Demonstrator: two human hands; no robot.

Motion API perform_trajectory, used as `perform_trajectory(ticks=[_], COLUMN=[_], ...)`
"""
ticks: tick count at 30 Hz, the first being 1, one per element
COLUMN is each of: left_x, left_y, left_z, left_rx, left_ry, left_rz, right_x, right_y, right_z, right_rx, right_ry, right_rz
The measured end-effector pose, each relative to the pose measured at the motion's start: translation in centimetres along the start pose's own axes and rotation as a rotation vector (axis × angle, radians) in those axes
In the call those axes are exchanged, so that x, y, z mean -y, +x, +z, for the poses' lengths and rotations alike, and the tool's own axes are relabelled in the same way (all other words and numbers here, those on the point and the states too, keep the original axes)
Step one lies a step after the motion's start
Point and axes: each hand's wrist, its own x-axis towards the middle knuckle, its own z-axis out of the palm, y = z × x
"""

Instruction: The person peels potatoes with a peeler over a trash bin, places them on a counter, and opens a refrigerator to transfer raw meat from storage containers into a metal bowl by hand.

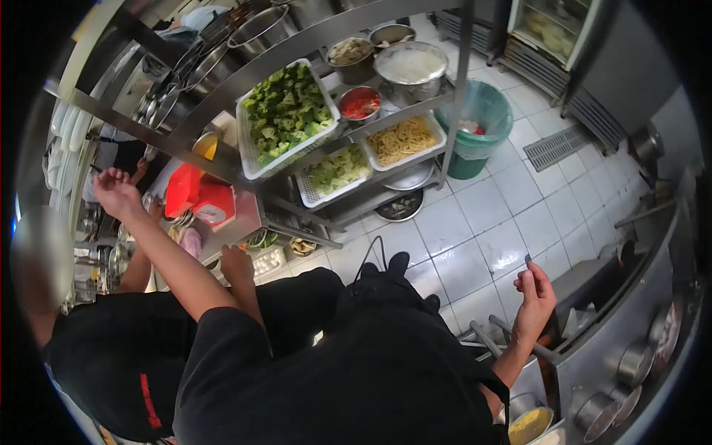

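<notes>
My left hand [119,194] is raised at the far left, palm turned up and fingers loosely apart, with nothing in it. It is held out past a co-worker, near a red box [199,199] on the counter. On the right, my right hand [532,300] is held up over the tiled floor beside the metal cooking station [593,371]. Its thumb and fingers are closed together, and a small greyish-green bit [528,258] shows at the fingertips, too small to name.
A steel rack [334,152] holds a white basket of broccoli [285,111], trays of cut vegetables [337,174] and yellow strips [400,141], and several pots. A green bin [475,130] stands behind it. Close at my left, a co-worker [126,356] has a hand [237,265] by the counter.
</notes>
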Motion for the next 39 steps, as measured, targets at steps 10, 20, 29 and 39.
perform_trajectory(ticks=[10,20,29,39], left_x=[10.6,13.4,27.5,32.7], left_y=[7.6,1.8,-3.1,-19.8], left_z=[-24.3,-38.7,-33.1,-14.4], left_rx=[-0.883,0.206,0.229,0.240], left_ry=[1.237,2.850,2.009,1.370], left_rz=[0.050,-0.319,-0.215,-0.598], right_x=[0.2,1.1,2.0,1.2], right_y=[4.3,5.9,7.0,8.5], right_z=[9.3,15.0,20.1,23.0], right_rx=[0.122,0.163,0.306,0.402], right_ry=[-0.084,-0.191,-0.394,-0.419], right_rz=[0.083,0.164,0.058,0.056])
